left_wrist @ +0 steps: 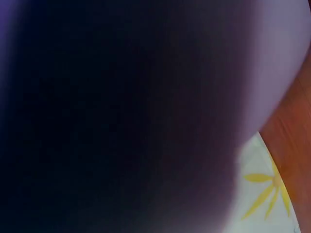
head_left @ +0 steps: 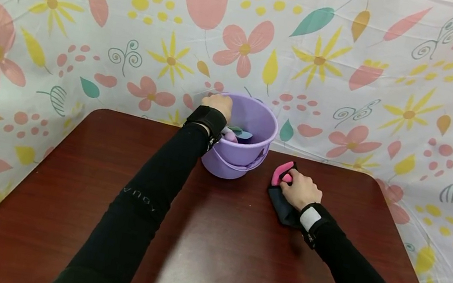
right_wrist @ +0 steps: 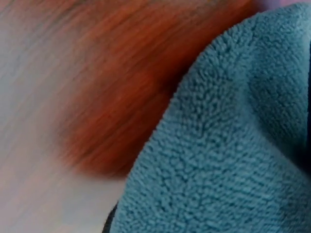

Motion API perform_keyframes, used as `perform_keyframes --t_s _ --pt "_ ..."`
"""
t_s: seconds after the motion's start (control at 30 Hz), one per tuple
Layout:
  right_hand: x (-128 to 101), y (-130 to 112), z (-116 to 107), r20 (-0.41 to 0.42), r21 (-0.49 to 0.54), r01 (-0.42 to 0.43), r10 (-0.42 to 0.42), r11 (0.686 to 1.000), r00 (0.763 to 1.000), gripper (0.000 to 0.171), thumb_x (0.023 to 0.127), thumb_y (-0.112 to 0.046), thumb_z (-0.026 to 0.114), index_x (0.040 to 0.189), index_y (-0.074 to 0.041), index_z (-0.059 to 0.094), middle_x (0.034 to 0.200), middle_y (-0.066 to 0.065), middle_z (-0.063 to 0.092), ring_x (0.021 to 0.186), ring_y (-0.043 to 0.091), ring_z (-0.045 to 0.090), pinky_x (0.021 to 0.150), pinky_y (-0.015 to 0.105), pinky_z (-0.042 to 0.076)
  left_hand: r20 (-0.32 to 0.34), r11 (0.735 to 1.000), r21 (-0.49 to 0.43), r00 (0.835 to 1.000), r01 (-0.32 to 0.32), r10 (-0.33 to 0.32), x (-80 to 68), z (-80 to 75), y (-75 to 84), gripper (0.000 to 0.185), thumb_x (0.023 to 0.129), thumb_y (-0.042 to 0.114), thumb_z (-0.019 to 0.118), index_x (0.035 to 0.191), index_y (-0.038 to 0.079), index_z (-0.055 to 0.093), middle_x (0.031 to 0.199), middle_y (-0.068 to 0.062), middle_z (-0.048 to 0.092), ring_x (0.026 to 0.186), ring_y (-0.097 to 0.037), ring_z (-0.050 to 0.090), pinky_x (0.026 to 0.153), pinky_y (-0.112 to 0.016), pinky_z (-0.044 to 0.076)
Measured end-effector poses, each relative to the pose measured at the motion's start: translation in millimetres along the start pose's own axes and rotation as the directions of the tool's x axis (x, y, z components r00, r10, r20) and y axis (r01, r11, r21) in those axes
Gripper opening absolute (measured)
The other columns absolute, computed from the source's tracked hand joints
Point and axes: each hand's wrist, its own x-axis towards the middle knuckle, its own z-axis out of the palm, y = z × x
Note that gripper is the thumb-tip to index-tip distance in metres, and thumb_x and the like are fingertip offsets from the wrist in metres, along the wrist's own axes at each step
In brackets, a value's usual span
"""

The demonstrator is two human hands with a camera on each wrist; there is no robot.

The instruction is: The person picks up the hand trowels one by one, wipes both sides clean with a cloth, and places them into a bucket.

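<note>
A light purple bucket (head_left: pixel 247 154) stands at the back middle of the table, its handle hanging down at the front. My left hand (head_left: pixel 219 104) grips the bucket's left rim, its fingers partly hidden. Small pink, teal and dark blue things (head_left: pixel 240 135) lie inside the bucket. To the right of it, my right hand (head_left: pixel 303 191) holds a dark fleece cloth (head_left: pixel 283 206) with a bright pink band at its far end, low over the table. Close up in the right wrist view, the cloth's fleece looks teal. The left wrist view is mostly blocked by a dark blurred shape.
The dark red-brown wooden table (head_left: pixel 216 251) has rounded far corners. Behind and beside it hangs a white sheet (head_left: pixel 343 96) printed with flowers and leaves, close to the bucket's back. Both forearms, in black sleeves, reach across the table.
</note>
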Motion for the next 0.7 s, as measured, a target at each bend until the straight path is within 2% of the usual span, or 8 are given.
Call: perform_keyframes --t_s 0.27,0.5,0.6,0.7 --pt "0.9 -1.1 0.6 0.0 0.011 0.006 -0.006 1.0 1.0 0.042 0.09 -0.032 0.058 0.125 -0.01 0.057 0.114 0.019 0.059 0.102 0.04 0.057 0.078 0.064 0.044 0.031 0.998 -0.002 0.997 -0.069 0.069 -4.3 0.3 0.5 0.031 0.094 0.024 0.057 0.123 0.014 0.063 0.13 -0.007 0.06 0.118 -0.026 0.056 0.095 -0.045 0.044" --pt "-2.0 -6.9 -5.5 0.012 -0.004 -0.003 0.003 1.0 1.0 0.055 0.092 -0.041 0.056 0.135 -0.008 0.051 0.135 0.024 0.045 0.12 0.046 0.041 0.087 0.071 0.032 0.0 0.987 -0.08 0.99 -0.138 0.139 -16.6 -0.5 -4.8 0.027 0.084 0.029 0.07 0.106 0.012 0.07 0.115 -0.007 0.067 0.106 -0.025 0.06 0.09 -0.041 0.046" --pt "-3.6 -10.5 -8.2 0.003 0.005 0.001 -0.001 1.0 1.0 0.058 0.093 -0.046 0.056 0.137 -0.009 0.05 0.14 0.025 0.041 0.125 0.047 0.035 0.088 0.072 0.027 -0.012 0.973 -0.124 0.981 -0.193 0.193 -19.5 1.1 -10.1 0.025 0.086 0.031 0.069 0.104 0.014 0.07 0.11 -0.004 0.068 0.103 -0.023 0.061 0.091 -0.039 0.045" --pt "-6.2 -14.0 -10.6 -0.028 0.017 0.005 -0.004 1.0 1.0 0.058 0.093 -0.048 0.057 0.136 -0.01 0.05 0.142 0.024 0.039 0.128 0.047 0.032 0.089 0.072 0.024 -0.043 0.942 -0.183 0.96 -0.28 0.277 -20.4 2.3 -20.0 0.032 0.093 0.031 0.063 0.117 0.011 0.067 0.118 -0.005 0.066 0.111 -0.023 0.058 0.097 -0.039 0.042"
